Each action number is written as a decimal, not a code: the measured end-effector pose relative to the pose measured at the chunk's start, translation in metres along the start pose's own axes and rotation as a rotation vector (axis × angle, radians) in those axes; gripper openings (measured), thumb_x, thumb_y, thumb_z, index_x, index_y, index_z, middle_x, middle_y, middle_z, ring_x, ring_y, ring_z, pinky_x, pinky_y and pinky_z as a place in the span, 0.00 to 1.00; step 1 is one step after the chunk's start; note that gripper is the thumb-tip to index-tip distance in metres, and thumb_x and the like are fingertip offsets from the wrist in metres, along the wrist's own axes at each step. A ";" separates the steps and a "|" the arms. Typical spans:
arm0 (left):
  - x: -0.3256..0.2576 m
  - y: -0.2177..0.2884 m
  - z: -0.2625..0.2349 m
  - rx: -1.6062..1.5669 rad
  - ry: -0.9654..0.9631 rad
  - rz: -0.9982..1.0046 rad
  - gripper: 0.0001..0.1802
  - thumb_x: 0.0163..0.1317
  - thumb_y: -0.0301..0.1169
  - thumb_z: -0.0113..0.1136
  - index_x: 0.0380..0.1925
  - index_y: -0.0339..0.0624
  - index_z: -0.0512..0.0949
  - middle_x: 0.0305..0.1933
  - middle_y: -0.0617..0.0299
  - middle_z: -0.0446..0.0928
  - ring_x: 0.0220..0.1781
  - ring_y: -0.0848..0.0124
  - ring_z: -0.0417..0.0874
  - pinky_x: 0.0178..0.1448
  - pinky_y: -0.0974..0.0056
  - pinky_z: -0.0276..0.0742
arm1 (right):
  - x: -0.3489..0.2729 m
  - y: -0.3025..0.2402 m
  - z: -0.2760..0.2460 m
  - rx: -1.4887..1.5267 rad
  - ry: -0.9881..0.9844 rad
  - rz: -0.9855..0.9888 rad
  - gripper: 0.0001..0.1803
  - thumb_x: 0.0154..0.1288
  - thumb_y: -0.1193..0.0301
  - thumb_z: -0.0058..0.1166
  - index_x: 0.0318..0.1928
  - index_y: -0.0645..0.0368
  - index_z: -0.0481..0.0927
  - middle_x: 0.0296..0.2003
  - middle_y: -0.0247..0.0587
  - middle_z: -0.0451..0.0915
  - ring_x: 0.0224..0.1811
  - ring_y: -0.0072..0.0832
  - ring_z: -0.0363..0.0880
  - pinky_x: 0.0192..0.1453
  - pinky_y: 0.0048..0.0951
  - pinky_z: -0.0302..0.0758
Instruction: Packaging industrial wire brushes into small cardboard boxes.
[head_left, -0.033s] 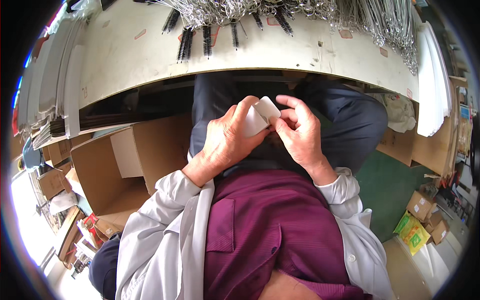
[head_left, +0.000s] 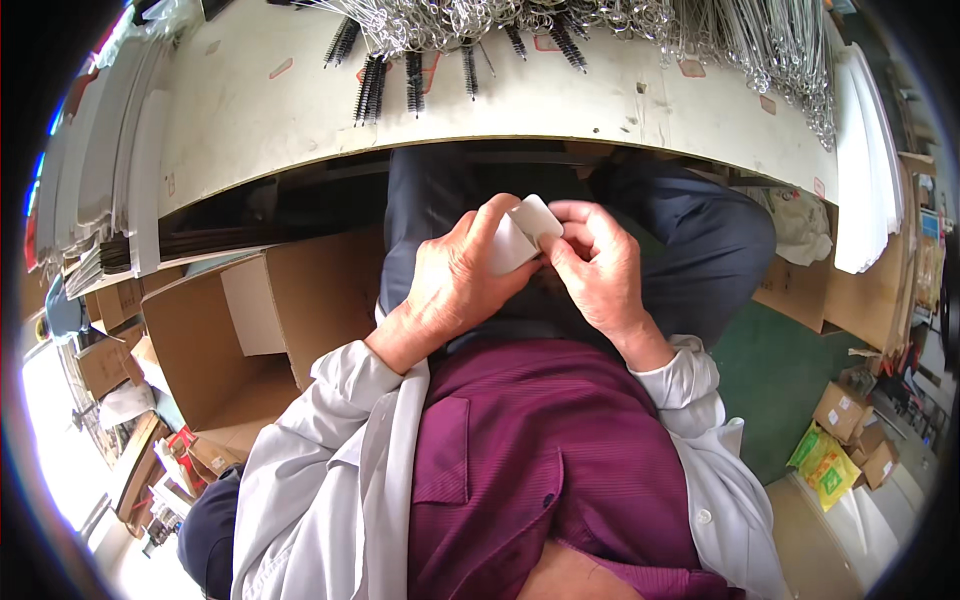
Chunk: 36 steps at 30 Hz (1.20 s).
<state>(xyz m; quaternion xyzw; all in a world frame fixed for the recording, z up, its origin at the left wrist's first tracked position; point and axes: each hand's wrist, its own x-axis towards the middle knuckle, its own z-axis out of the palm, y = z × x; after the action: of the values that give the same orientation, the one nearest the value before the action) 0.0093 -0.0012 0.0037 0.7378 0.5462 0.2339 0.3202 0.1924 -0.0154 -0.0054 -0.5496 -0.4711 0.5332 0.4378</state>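
A small white paper box (head_left: 510,248) is held over my lap, its rounded end flap (head_left: 536,218) standing up. My left hand (head_left: 455,268) wraps round the box, thumb on the near side and fingers on the far side. At the flap, my right hand (head_left: 600,262) has its thumb against the near face, with the index finger bent behind its right edge. The other right fingers are curled below. What the box contains, if anything, is hidden from view.
Ahead stands a pale worktable (head_left: 270,120). Wire-handled brushes (head_left: 415,85) with black bristles lie in a heap along its far side. White card stacks (head_left: 125,150) stand at the left. A large cardboard box (head_left: 215,380) sits open beside my left arm.
The index finger of my right hand has bent inward and come closer to the flap. The box and my left hand have hardly moved.
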 end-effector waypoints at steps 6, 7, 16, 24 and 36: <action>-0.004 -0.003 0.004 0.018 0.011 0.034 0.35 0.54 0.37 0.78 0.61 0.50 0.72 0.44 0.53 0.83 0.43 0.50 0.89 0.42 0.50 0.87 | -0.002 0.005 0.004 -0.223 0.031 -0.188 0.06 0.69 0.78 0.63 0.45 0.65 0.83 0.29 0.46 0.88 0.31 0.28 0.91 0.34 0.27 0.83; -0.004 -0.003 0.005 0.019 0.012 0.034 0.35 0.54 0.37 0.78 0.61 0.50 0.72 0.44 0.53 0.83 0.43 0.50 0.89 0.42 0.50 0.87 | -0.002 0.004 0.004 -0.209 0.032 -0.187 0.06 0.69 0.78 0.63 0.45 0.65 0.84 0.29 0.47 0.88 0.31 0.29 0.90 0.33 0.27 0.82; -0.007 -0.005 0.007 0.004 0.041 0.076 0.33 0.53 0.36 0.78 0.59 0.51 0.74 0.44 0.54 0.83 0.42 0.51 0.89 0.41 0.51 0.87 | -0.004 -0.002 0.006 -0.269 0.050 -0.320 0.05 0.71 0.75 0.63 0.42 0.66 0.85 0.26 0.47 0.85 0.25 0.29 0.86 0.30 0.28 0.78; -0.010 -0.004 0.011 0.046 -0.008 0.076 0.33 0.52 0.34 0.79 0.58 0.47 0.75 0.48 0.54 0.84 0.44 0.51 0.89 0.44 0.53 0.88 | -0.002 0.001 0.004 0.106 -0.005 0.126 0.15 0.76 0.66 0.63 0.32 0.64 0.84 0.22 0.27 0.78 0.25 0.12 0.76 0.28 0.21 0.71; -0.008 -0.013 0.024 0.072 0.146 0.172 0.31 0.51 0.33 0.78 0.54 0.39 0.74 0.38 0.51 0.85 0.36 0.53 0.90 0.36 0.54 0.87 | -0.001 0.017 0.016 -0.025 -0.005 -0.063 0.10 0.70 0.71 0.68 0.37 0.63 0.81 0.27 0.36 0.85 0.30 0.14 0.82 0.34 0.21 0.79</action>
<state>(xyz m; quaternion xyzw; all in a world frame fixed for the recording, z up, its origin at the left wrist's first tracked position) 0.0148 -0.0119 -0.0223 0.7738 0.5110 0.2940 0.2317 0.1775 -0.0193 -0.0231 -0.5386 -0.4961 0.5145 0.4462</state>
